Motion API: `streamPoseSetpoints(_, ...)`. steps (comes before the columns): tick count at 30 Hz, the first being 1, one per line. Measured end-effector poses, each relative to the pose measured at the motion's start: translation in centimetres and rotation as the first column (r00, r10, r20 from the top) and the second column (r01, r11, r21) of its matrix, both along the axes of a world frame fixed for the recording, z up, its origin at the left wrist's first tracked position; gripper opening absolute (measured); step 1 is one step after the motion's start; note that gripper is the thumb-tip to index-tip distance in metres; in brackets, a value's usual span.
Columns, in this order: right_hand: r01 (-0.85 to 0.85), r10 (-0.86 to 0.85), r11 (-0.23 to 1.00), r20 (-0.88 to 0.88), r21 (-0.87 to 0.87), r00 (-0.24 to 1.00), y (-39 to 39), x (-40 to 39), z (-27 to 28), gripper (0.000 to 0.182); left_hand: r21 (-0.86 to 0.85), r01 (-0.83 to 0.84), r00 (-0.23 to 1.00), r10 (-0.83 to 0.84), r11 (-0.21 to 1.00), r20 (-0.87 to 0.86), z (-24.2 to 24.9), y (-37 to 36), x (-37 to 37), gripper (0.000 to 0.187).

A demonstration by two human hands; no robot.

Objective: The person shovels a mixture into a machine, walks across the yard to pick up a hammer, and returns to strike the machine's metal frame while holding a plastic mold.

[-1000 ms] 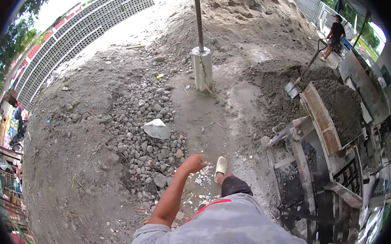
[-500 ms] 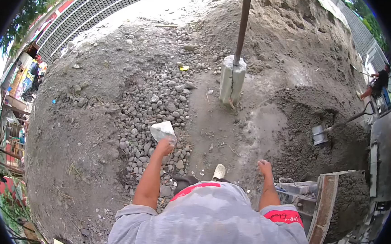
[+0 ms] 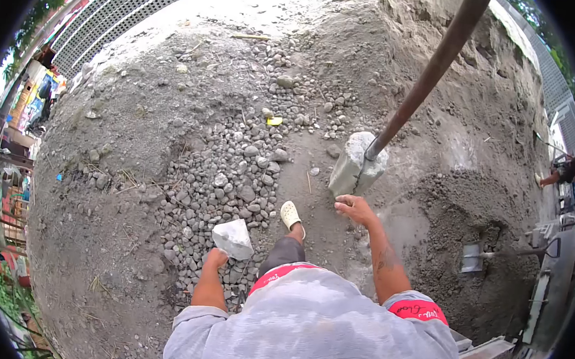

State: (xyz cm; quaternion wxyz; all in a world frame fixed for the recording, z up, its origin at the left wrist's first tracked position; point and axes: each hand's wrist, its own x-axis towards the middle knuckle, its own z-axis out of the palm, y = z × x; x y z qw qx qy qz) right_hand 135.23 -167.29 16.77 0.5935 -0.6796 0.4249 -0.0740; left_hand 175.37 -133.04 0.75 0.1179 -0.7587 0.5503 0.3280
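My left hand (image 3: pixel 217 257) is closed on the edge of a whitish angular object (image 3: pixel 233 238), which has a pale, slightly dirty surface; its exact kind does not show. Beneath it in this view lie loose grey stones (image 3: pixel 246 193). My right hand (image 3: pixel 357 210) is stretched forward, fingers partly extended and holding nothing visible. Its fingertips are right by the lower end of a pale concrete post (image 3: pixel 357 168). From the top of that post a brown metal rod (image 3: pixel 424 82) rises, leaning to the right.
On the right, a shovel (image 3: pixel 473 258) rests in a mound of dark wet mix (image 3: pixel 455 211). A wooden-edged frame (image 3: pixel 482 356) is at lower right. Dirt banks rise behind. Another person (image 3: pixel 563 173) is at the far right. A yellow scrap (image 3: pixel 274 121) lies among the stones.
I have stepped forward, one foot now ahead. My right hand has swung forward to the concrete post. The left hand has shifted slightly left and back with the whitish object.
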Motion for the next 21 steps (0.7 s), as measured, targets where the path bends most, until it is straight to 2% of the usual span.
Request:
streamPoseSetpoints(1,0.001,-0.001,1.000,0.003,-0.009,1.000,-2.6,1.8,-0.1,0.040,-0.009,0.001,1.000,-0.001,1.000,0.003,-0.4,-4.0,2.1,0.021)
streamPoseSetpoints(3,0.137,-0.139,0.980,0.002,0.144,0.990,-6.7,3.9,-0.6,0.040,-0.110,-0.108,0.992,0.115,0.988,0.060,-1.1,-10.8,3.9,0.023)
streamPoseSetpoints(5,0.117,-0.114,0.983,-0.024,0.143,0.993,-10.8,6.1,1.5,0.039,-0.078,-0.216,0.975,0.210,0.973,-0.076,4.8,-21.3,5.1,0.022)
streamPoseSetpoints(6,0.137,-0.136,0.987,-0.027,0.086,0.990,-12.5,6.9,2.2,0.038,-0.225,-0.336,0.937,0.300,0.915,-0.179,6.0,-25.4,6.0,0.022)
streamPoseSetpoints(7,0.162,-0.162,0.986,-0.025,0.030,0.987,-14.1,7.8,2.8,0.037,-0.380,-0.042,0.993,-0.004,0.924,-0.119,-3.9,-28.5,11.6,0.023)
streamPoseSetpoints(8,0.186,-0.187,0.982,0.071,0.019,0.980,-15.8,8.6,3.3,0.035,-0.197,-0.345,0.926,0.299,0.918,-0.230,8.6,-34.6,8.1,0.025)
streamPoseSetpoints(9,0.194,-0.196,0.981,0.081,0.033,0.977,-17.4,9.3,3.2,0.035,-0.259,-0.303,0.941,0.245,0.917,-0.233,10.4,-39.0,8.8,0.025)
streamPoseSetpoints(11,0.351,-0.375,0.922,0.159,0.160,0.913,-21.1,10.7,2.6,0.034,-0.363,-0.238,0.962,0.167,0.901,-0.218,12.6,-46.7,10.7,0.026)
streamPoseSetpoints(13,0.391,-0.425,0.900,0.190,0.191,0.885,-25.2,11.8,2.2,0.033,-0.401,-0.209,0.971,0.139,0.892,-0.196,13.5,-53.2,13.0,0.027)
streamPoseSetpoints(16,0.614,-0.633,0.773,0.247,0.158,0.734,-34.0,13.4,0.3,0.031,-0.358,-0.234,0.961,0.159,0.904,-0.226,14.3,-62.5,16.8,0.029)
streamPoseSetpoints(17,0.610,-0.630,0.776,0.254,0.163,0.734,-37.2,13.6,-0.9,0.031,-0.361,-0.233,0.963,0.162,0.903,-0.217,12.9,-64.8,18.9,0.029)
streamPoseSetpoints(19,0.738,-0.743,0.650,0.354,0.179,0.568,-44.5,14.1,-1.9,0.031,-0.349,-0.229,0.973,0.199,0.909,-0.121,11.0,-68.9,22.7,0.028)
streamPoseSetpoints(20,0.731,-0.733,0.659,0.370,0.179,0.571,-48.4,14.8,-1.3,0.031,-0.293,-0.264,0.963,0.234,0.919,-0.134,11.2,-71.2,24.3,0.026)
streamPoseSetpoints(21,0.789,-0.781,0.591,0.361,0.167,0.509,-51.0,15.1,-0.9,0.031,-0.213,-0.304,0.949,0.277,0.928,-0.150,11.1,-71.5,25.3,0.024)
